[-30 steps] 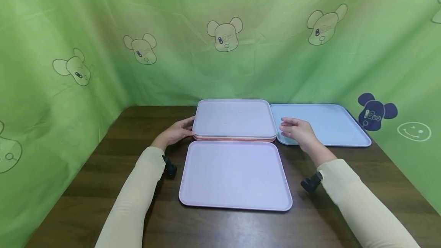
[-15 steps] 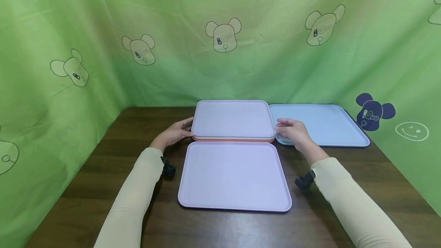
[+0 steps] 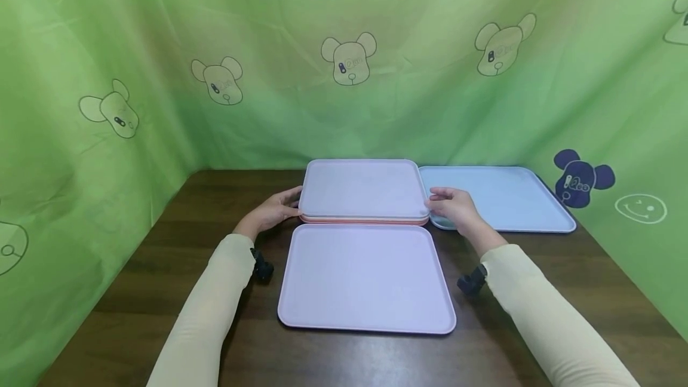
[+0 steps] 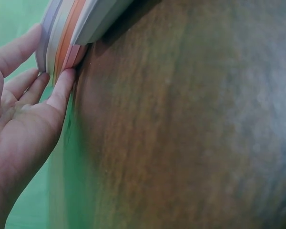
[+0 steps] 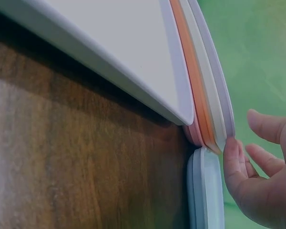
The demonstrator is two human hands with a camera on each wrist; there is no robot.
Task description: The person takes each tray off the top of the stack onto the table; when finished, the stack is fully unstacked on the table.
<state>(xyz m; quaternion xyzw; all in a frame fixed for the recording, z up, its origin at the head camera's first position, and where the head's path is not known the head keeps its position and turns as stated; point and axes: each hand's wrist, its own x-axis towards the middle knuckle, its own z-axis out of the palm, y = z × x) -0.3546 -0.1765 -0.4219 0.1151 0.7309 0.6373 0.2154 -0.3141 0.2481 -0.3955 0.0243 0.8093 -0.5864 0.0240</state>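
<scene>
the tray stack (image 3: pixel 364 189) sits mid-frame in the head view (an orange rim (image 5: pixel 193 71) shows among its layers). the left hand (image 3: pixel 272 209) touches its left edge, fingers spread; the right hand (image 3: pixel 455 206) touches its right edge, fingers relaxed, thumb apart. lower centre lies a lilac tray (image 3: pixel 367 279); centre right, a pale blue tray (image 3: pixel 505 196).

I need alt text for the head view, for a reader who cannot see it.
A left hand and right hand flank a lavender-topped tray stack on a dark wooden table. Another lavender tray lies nearer, a pale blue tray to the right; a green cloth hangs behind.
</scene>
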